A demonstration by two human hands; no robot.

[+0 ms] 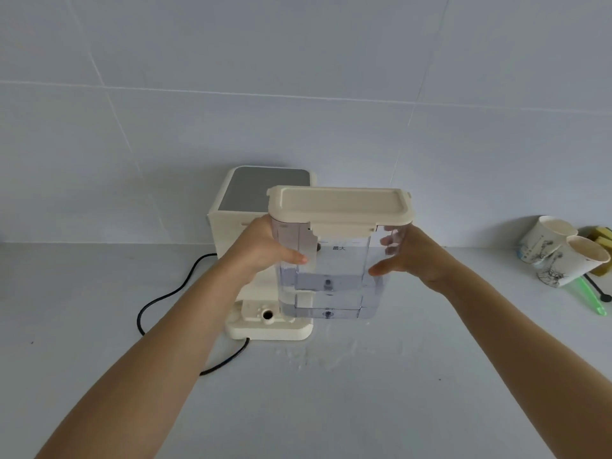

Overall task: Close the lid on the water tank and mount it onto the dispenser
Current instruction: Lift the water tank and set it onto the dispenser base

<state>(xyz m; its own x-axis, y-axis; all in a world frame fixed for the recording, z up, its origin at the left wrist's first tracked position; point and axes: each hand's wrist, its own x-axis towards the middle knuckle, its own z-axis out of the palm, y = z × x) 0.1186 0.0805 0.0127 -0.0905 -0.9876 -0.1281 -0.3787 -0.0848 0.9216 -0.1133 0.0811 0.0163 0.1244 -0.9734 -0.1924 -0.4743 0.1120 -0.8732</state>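
Clear, glossy plastic water tank (331, 276) under a matt cream plastic lid (341, 207). Matt cream plastic dispenser (228, 223), grey smooth panel on top. Smooth matt grey table (99, 293), wet and speckled near the tank. Glossy pale wall tiles (298, 77). Printed paper cups (563, 250) far right. Black rubbery cable (165, 296).

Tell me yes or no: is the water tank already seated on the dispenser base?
No. Both hands hold the water tank above the counter, right of the dispenser, whose base socket is still uncovered.
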